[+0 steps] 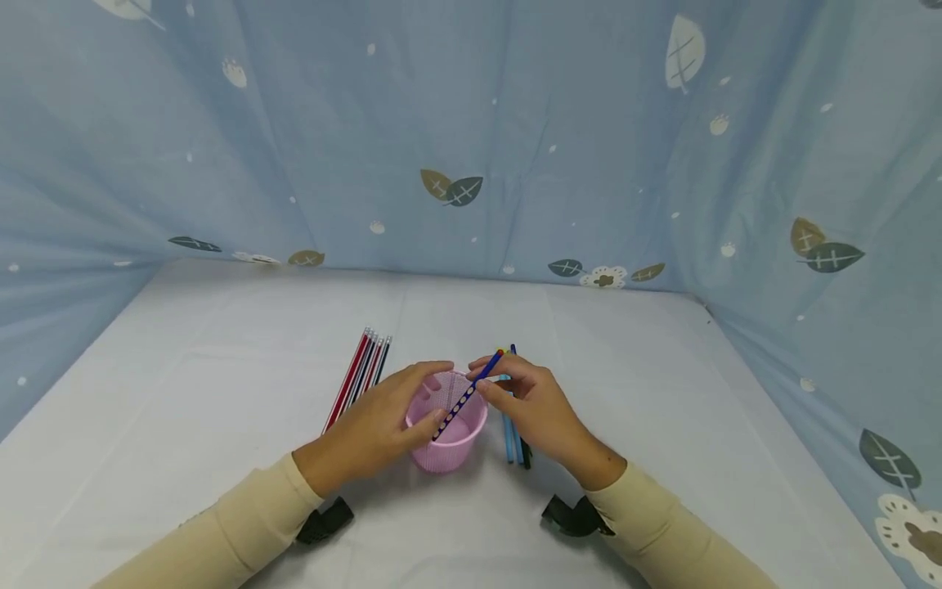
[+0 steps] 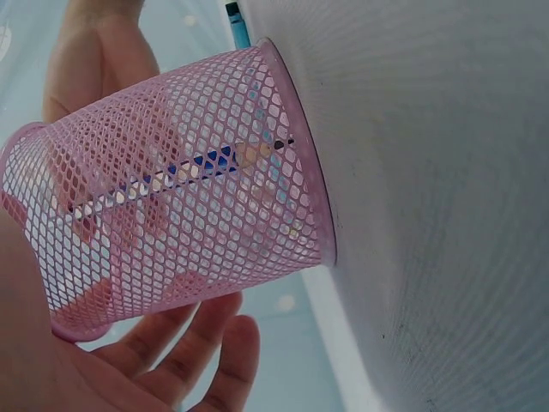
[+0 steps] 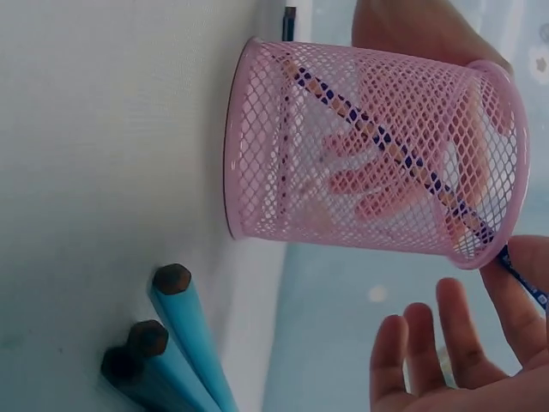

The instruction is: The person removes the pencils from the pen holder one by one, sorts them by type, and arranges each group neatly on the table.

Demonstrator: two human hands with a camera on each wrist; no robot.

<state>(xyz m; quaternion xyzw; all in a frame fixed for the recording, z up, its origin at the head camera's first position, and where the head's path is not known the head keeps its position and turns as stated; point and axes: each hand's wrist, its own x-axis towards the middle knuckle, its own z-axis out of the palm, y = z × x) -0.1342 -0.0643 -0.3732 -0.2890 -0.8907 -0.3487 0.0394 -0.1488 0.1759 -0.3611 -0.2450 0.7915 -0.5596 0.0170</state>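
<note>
A pink mesh pencil cup stands upright on the white table. My left hand holds it near the rim, thumb on the near side and fingers round the far side. My right hand pinches the upper part of a blue patterned pencil between thumb and forefinger. Through the mesh in the left wrist view, the pencil slants inside the cup with its sharpened tip near the base. In the right wrist view, the other fingers of the right hand spread beside the rim.
Several red and dark striped pencils lie left of the cup, partly behind the left hand. Right of it lie light blue pencils and a dark one, partly under the right hand. A blue leaf-patterned curtain hangs behind the table.
</note>
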